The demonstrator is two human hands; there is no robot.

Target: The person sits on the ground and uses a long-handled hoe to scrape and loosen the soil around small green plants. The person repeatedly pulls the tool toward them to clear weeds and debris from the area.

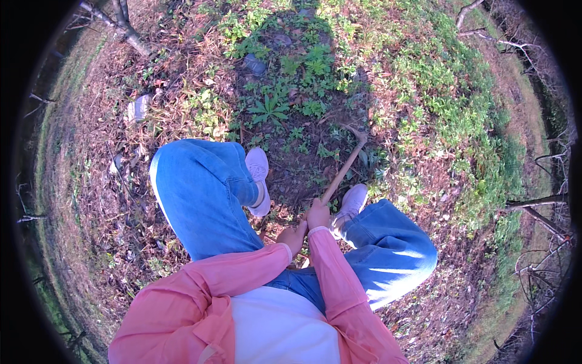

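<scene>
Both of my hands grip the wooden handle [341,177] of a long digging tool, held between my knees. My right hand [318,214] is farther up the handle, nearer the tool's head. Just behind it, closer to my body, my left hand [293,236] wraps the handle's lower part. The tool's head [358,133] is low at the ground beyond my right shoe; it looks like a hoe or pick, but shade and soil blur its shape. A leafy rosette weed [269,110] grows left of the head, in shaded dark soil [300,177].
My left shoe [258,170] and right shoe [353,200] flank the dark soil. Stones lie ahead [255,64] and to the left [139,108]. A bare tree trunk [132,36] stands at upper left, and bare branches [536,204] reach in from the right. Low green weeds [436,91] cover the right side.
</scene>
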